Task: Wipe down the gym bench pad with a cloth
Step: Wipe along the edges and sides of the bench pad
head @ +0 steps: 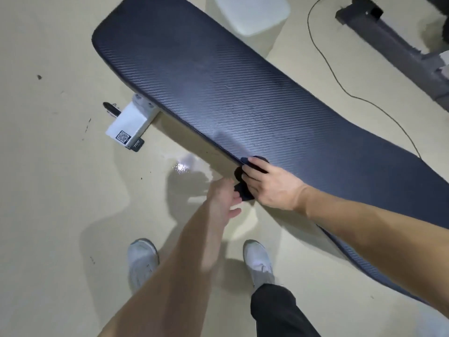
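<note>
The pad [243, 93] runs across the view from 11 o'clock to 4 o'clock, above the floor [48, 190]. At its near edge, at centre, the right hand [272, 186] lies on the cloth [245, 177]; the left hand [223, 200] is just beside it at 8 o'clock. The bench foot [128, 125] sticks out at 9 o'clock. Two shoes [143, 261] stand at 6 o'clock. A cable [325, 69] lies at 1 o'clock, behind the pad.
</note>
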The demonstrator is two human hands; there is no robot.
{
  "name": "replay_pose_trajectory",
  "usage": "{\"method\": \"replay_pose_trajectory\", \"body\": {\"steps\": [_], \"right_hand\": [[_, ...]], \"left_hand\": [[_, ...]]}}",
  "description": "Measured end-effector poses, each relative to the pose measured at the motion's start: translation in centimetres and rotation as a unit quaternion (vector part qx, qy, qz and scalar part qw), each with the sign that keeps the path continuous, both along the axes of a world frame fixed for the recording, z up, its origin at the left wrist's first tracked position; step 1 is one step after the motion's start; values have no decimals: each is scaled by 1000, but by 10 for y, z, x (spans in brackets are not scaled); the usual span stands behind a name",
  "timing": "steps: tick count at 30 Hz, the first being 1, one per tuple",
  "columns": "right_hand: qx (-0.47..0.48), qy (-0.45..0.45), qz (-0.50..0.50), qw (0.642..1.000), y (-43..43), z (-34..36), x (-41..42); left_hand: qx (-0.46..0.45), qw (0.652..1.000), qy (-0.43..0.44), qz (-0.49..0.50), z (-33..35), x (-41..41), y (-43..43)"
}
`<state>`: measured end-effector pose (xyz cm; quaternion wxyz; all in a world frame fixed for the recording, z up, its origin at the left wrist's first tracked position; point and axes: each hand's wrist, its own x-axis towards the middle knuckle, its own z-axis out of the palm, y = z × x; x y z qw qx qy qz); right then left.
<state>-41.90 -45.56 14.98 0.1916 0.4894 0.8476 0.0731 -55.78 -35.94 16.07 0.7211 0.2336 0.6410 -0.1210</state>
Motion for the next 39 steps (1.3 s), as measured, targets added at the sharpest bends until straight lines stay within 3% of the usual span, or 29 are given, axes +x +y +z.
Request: {"method": "replay_pose_trajectory", "body": {"steps": [4,7,9,13,17,22,25,29,33,35,39], "right_hand": [[-13,10,-151,988,-54,10,-17],[-7,50,-297,953,-88,19,-37],[-2,65,-341,938,-96,24,-31],[12,122,-330,936,-104,23,-11],[80,195,-376,902,-109,8,-9],[147,226,-389,881,-60,-17,-30],[197,252,-351,880,-7,-26,-40],[267,230,-320,880,68,-33,-54],[252,163,-278,913,125,-39,-65],[259,157,-291,908,143,-40,-66],[260,165,-305,901,173,-37,-70]], "left_hand": [[-54,997,-50,9,1,-1,-40],[-69,995,-68,29,-3,-3,-65],[-89,991,-96,33,-1,6,-73],[-77,990,-119,8,-11,33,-88],[-78,986,-139,41,-20,41,-89],[24,981,-120,153,-34,30,-61],[64,978,-108,166,-38,27,-18],[126,973,-56,184,-38,25,54],[144,960,-31,238,-50,23,119],[144,962,-5,233,-56,22,141],[124,967,-37,220,-70,9,173]]}}
